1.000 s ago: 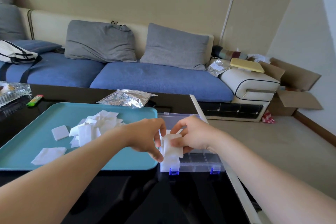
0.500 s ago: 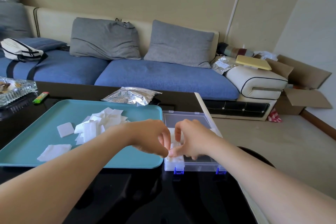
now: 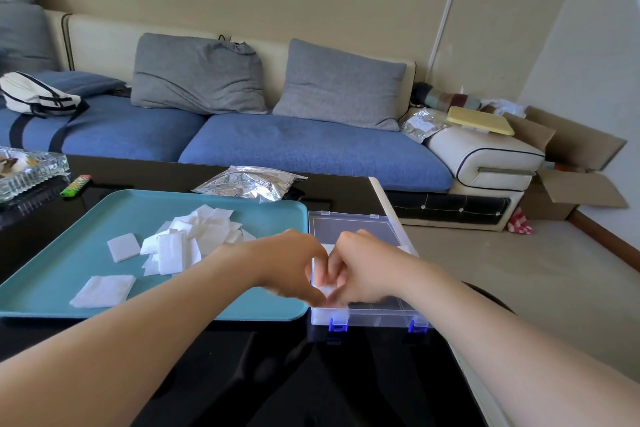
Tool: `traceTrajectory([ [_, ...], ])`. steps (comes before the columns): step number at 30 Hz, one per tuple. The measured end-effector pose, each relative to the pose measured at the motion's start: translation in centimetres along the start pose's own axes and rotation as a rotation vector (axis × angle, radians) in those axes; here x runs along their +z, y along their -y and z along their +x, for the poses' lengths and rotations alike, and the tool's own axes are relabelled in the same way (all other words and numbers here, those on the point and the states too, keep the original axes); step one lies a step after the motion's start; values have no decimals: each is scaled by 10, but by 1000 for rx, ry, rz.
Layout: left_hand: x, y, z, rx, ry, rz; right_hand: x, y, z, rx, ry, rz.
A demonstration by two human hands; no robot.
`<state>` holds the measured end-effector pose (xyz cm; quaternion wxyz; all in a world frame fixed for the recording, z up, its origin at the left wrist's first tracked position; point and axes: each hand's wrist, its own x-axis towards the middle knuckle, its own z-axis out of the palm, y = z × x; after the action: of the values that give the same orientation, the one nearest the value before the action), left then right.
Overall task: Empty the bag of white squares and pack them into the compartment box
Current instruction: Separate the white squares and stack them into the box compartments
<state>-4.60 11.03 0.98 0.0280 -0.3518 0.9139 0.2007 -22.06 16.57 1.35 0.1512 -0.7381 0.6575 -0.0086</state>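
1. left hand [image 3: 291,265], right hand [image 3: 363,270]: fingers curled, pinching stack [image 3: 327,289] in box [image 3: 381,314], near-left compartment.
2. hands hide most of stack and box middle.
3. loose squares [image 3: 194,239] on tray [image 3: 69,246], left of box.
4. bag [image 3: 249,184] far-left of box.

We find our left hand [image 3: 291,267] and right hand [image 3: 363,270] crowding the near-left cell of the clear plastic compartment box with blue latches [image 3: 381,319], pinching white squares [image 3: 325,289] there. Its right-hand cells lie uncovered. A teal plastic tray [image 3: 62,253] flanks its left wall closely.
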Motion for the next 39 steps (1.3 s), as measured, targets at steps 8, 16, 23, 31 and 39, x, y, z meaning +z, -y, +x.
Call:
traceTrajectory([
  [8,-29,20,-10,-119,-31,25,-2,7,2,88,-24,-13],
  [16,-41,60,-20,-335,-98,179,-9,34,18,85,-255,-11],
  [23,-45,85,-19,-410,-137,257,9,57,52,-33,-208,-125],
  [31,-37,116,-19,-454,-91,163,26,77,85,-102,-190,-132],
  [39,-38,128,-17,-414,-127,147,32,85,109,-83,-166,-167],
])
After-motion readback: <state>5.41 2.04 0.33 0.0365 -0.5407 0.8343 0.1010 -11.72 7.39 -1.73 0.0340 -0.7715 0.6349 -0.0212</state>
